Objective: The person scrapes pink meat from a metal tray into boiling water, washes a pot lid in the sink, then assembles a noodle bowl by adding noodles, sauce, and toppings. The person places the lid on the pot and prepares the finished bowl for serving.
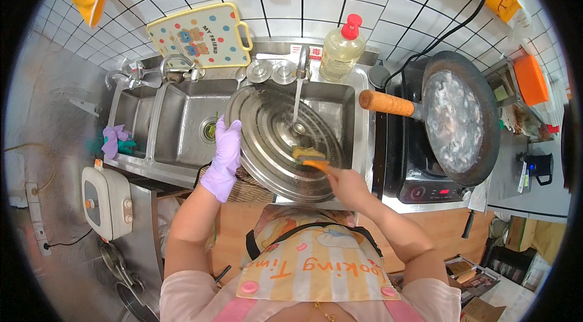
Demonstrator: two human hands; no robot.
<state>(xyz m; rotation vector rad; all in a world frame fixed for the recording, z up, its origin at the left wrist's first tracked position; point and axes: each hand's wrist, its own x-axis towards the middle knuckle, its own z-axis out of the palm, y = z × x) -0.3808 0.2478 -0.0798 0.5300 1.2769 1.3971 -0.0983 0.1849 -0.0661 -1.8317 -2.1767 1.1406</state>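
Observation:
A large ridged metal pot lid (268, 139) lies tilted across the right-hand sink basin (347, 98). My left hand (223, 158), in a purple rubber glove, grips its left rim. My bare right hand (348, 187) holds a scrubbing brush by its orange handle (316, 165). The brush's yellowish head (303, 154) rests on the lid's surface, below the central knob (299, 129). From the faucet (304, 64) a stream of water runs down onto the lid close to the knob.
A wok (494, 139) with bubbling, cloudy liquid sits on the induction cooker (410, 171), its wooden handle (387, 102) jutting toward the sink. Behind the basin stand a dish soap bottle (339, 55) and a cutting board (198, 37). Green scraps lie in the middle basin's drain (209, 130).

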